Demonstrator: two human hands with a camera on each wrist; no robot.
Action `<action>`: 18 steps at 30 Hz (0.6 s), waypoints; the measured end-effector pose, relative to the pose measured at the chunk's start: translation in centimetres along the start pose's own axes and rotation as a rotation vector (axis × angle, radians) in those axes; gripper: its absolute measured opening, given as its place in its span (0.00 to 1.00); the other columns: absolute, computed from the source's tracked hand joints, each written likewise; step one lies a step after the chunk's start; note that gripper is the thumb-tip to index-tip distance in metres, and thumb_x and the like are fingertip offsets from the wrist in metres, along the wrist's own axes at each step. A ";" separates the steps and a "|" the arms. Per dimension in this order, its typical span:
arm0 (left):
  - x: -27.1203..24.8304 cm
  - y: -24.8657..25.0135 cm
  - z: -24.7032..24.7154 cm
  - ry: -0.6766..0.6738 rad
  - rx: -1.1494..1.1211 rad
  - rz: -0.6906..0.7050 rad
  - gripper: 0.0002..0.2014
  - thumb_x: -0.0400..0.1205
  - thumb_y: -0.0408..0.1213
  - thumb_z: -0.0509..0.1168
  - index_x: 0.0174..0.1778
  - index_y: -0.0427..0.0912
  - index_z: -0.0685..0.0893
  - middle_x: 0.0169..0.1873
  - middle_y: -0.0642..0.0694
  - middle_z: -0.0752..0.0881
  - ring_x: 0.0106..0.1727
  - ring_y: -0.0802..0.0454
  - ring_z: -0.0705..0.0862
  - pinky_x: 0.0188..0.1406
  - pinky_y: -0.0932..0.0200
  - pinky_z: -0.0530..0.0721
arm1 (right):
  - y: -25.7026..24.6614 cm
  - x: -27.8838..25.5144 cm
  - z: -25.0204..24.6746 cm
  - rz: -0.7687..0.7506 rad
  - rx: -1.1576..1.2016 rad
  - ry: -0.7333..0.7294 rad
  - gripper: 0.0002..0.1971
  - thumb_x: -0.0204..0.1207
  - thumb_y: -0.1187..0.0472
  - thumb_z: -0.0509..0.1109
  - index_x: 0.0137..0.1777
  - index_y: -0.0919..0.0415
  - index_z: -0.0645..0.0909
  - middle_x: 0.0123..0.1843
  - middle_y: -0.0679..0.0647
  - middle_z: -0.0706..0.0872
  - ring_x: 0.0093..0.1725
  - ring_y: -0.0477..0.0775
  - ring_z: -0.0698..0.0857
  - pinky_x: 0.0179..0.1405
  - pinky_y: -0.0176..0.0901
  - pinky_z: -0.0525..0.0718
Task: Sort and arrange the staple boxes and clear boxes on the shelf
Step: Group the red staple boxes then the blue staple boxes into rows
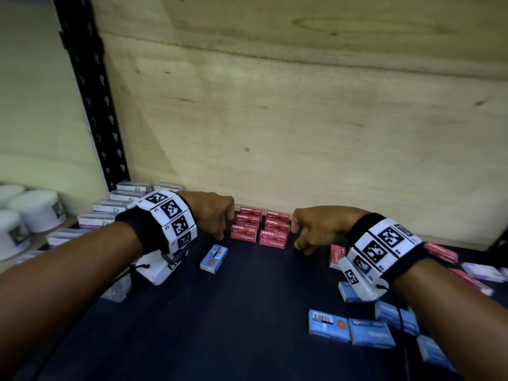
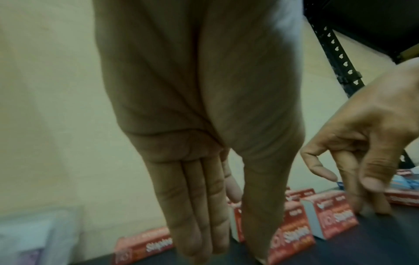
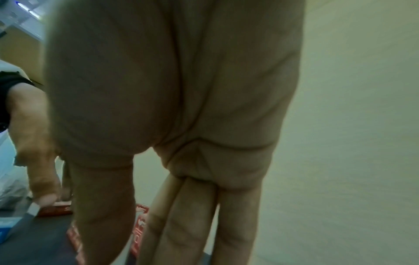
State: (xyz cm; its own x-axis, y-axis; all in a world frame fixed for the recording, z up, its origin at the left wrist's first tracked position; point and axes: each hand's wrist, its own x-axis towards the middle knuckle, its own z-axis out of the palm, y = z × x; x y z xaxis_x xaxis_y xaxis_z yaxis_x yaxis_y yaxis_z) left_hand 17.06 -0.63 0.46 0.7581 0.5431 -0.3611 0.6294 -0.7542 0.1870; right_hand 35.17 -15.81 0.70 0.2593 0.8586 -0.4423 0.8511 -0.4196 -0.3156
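Note:
Red staple boxes (image 1: 259, 229) stand in two short rows against the back wall of the dark shelf (image 1: 220, 325). My left hand (image 1: 220, 229) is at the left side of the left row, fingers straight and pointing down (image 2: 199, 206), touching the red boxes (image 2: 292, 238). My right hand (image 1: 299, 237) flanks the right row, its fingertips (image 2: 374, 206) down on the shelf and holding nothing; its fingers (image 3: 181, 224) hang fairly straight. One blue staple box (image 1: 214, 258) lies just in front of my left hand. Clear boxes (image 1: 110, 207) line the left side.
Several blue boxes (image 1: 351, 329) lie scattered at the front right. More red boxes (image 1: 441, 251) and a pale box (image 1: 481, 270) lie far right; one red box (image 1: 336, 254) sits under my right wrist. White tubs (image 1: 30, 210) stand beyond the black upright (image 1: 93, 105). Plywood (image 1: 302, 133) closes the back.

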 end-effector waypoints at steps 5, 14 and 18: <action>-1.9 -1.5 -2.8 0.097 0.116 -0.025 0.12 0.76 0.32 0.73 0.51 0.49 0.82 0.43 0.55 0.87 0.41 0.56 0.84 0.43 0.60 0.80 | 1.8 -0.7 -0.8 -0.008 0.125 0.005 0.13 0.79 0.70 0.71 0.58 0.55 0.75 0.50 0.55 0.92 0.48 0.54 0.92 0.63 0.51 0.85; -1.4 -2.6 -2.3 -0.048 0.408 -0.175 0.27 0.73 0.37 0.78 0.68 0.50 0.79 0.56 0.51 0.81 0.54 0.51 0.81 0.49 0.62 0.77 | 3.5 -2.3 -2.4 0.135 -0.261 0.034 0.22 0.67 0.52 0.83 0.60 0.45 0.80 0.57 0.48 0.86 0.55 0.55 0.86 0.61 0.50 0.85; -0.7 -2.7 -2.1 -0.074 0.518 -0.177 0.33 0.71 0.37 0.80 0.71 0.50 0.75 0.68 0.47 0.78 0.67 0.47 0.79 0.59 0.57 0.79 | 4.3 -2.2 -1.8 0.151 -0.320 -0.010 0.24 0.67 0.55 0.84 0.60 0.50 0.78 0.55 0.48 0.82 0.52 0.53 0.82 0.56 0.44 0.81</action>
State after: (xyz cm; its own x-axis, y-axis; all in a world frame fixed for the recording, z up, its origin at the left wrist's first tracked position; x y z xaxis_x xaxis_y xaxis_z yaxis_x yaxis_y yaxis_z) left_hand 15.19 1.84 2.10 0.6225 0.6650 -0.4126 0.5660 -0.7467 -0.3495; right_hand 39.08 -18.99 1.79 0.3902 0.7900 -0.4729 0.9037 -0.4268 0.0327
